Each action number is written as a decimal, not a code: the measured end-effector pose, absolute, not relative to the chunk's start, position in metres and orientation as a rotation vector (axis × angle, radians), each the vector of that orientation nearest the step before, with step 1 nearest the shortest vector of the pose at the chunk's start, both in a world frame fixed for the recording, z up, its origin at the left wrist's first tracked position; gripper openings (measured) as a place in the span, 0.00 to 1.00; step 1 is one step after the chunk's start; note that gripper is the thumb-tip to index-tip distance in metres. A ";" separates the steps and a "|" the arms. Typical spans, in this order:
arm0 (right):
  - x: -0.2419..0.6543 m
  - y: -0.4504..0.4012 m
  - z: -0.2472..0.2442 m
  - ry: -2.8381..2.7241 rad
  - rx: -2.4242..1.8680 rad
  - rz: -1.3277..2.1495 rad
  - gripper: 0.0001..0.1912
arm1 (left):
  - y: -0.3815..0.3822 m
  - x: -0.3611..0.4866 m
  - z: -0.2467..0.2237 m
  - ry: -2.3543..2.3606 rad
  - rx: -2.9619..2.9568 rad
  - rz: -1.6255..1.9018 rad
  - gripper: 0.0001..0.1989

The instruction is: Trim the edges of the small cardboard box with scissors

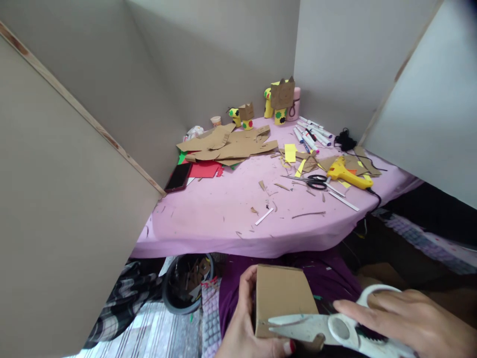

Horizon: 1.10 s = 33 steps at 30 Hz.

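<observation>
My left hand is wrapped round a small cardboard box, holding it over the lap at the bottom of the view. In my right hand is a pair of white-handled scissors. Their blades point left across the lower part of the box and stand slightly apart. Whether the blades touch the cardboard I cannot tell. The thumb of my left hand lies below the blades, at the box's lower edge. Part of the scissor handles is hidden by my right fingers.
A pink-covered table holds cardboard sheets, a phone, black scissors, a yellow glue gun, markers and scraps. Cardboard animal figures stand at the back. Below is a waste bin. Panels flank the table.
</observation>
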State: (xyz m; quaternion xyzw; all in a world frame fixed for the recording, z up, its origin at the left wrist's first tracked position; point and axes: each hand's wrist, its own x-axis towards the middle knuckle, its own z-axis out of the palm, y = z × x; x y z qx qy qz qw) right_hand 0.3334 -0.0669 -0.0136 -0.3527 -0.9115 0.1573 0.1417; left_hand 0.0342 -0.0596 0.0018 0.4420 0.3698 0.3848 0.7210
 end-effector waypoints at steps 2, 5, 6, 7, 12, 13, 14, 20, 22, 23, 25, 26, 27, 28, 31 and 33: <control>0.335 -0.066 -0.014 -2.629 -0.987 0.440 0.28 | -0.060 0.035 0.002 0.808 0.980 0.860 0.48; 0.336 -0.066 -0.013 -2.651 -0.994 0.456 0.28 | -0.060 0.035 0.002 0.820 1.004 0.871 0.47; 0.336 -0.066 -0.013 -2.662 -1.018 0.461 0.32 | -0.059 0.036 0.003 0.830 1.013 0.871 0.47; 0.335 -0.067 -0.011 -2.671 -1.048 0.462 0.38 | -0.059 0.036 0.003 0.839 1.019 0.868 0.47; 0.328 -0.066 -0.003 -2.694 -1.069 0.431 0.44 | -0.059 0.037 0.007 0.907 1.046 0.850 0.48; 0.327 -0.065 -0.002 -2.690 -1.061 0.417 0.44 | -0.059 0.037 0.008 0.916 1.046 0.847 0.48; 0.325 -0.064 -0.001 -2.687 -1.047 0.401 0.44 | -0.059 0.037 0.009 0.921 1.043 0.844 0.48; 0.324 -0.062 -0.001 -2.686 -0.997 0.312 0.47 | -0.061 0.036 0.009 0.856 0.963 0.838 0.48; 0.327 -0.064 -0.002 -2.701 -0.989 0.303 0.46 | -0.061 0.037 0.008 0.846 0.938 0.843 0.48; 0.328 -0.065 -0.002 -2.700 -0.987 0.283 0.46 | -0.062 0.037 0.008 0.842 0.927 0.848 0.48; 0.330 -0.067 -0.003 -2.687 -0.973 0.229 0.45 | -0.062 0.038 0.007 0.827 0.910 0.858 0.48; 0.330 -0.068 -0.002 -2.679 -0.970 0.202 0.45 | -0.062 0.038 0.006 0.820 0.908 0.862 0.48; 0.330 -0.068 -0.002 -2.682 -0.966 0.194 0.45 | -0.062 0.038 0.006 0.819 0.913 0.867 0.48; 0.330 -0.067 -0.001 -2.692 -0.958 0.208 0.44 | -0.062 0.038 0.006 0.821 0.922 0.872 0.48; 0.328 -0.065 0.002 -2.707 -1.010 0.253 0.43 | -0.061 0.038 0.006 0.847 0.959 0.866 0.48; 0.326 -0.064 0.004 -2.689 -1.023 0.254 0.44 | -0.060 0.038 0.008 0.875 0.985 0.850 0.48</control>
